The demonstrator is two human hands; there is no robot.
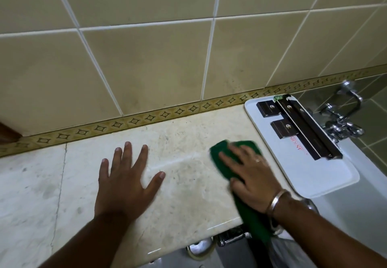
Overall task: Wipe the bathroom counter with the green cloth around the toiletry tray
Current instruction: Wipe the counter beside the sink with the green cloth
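Observation:
A green cloth [219,156] lies on the pale marble counter [182,142], just left of the white toiletry tray [326,175]. My right hand [251,173] presses flat on the cloth, and a strip of the cloth hangs down under my wrist past the counter's front edge. My left hand [125,179] rests flat on the counter with fingers spread and holds nothing. The tray carries several dark brown boxes [280,129] along its far and right side.
A tiled wall with a patterned border [146,119] backs the counter. Chrome taps [343,121] stick out of the wall right of the tray, above a white tub [368,184]. Metal fittings [230,238] show below the counter's front edge.

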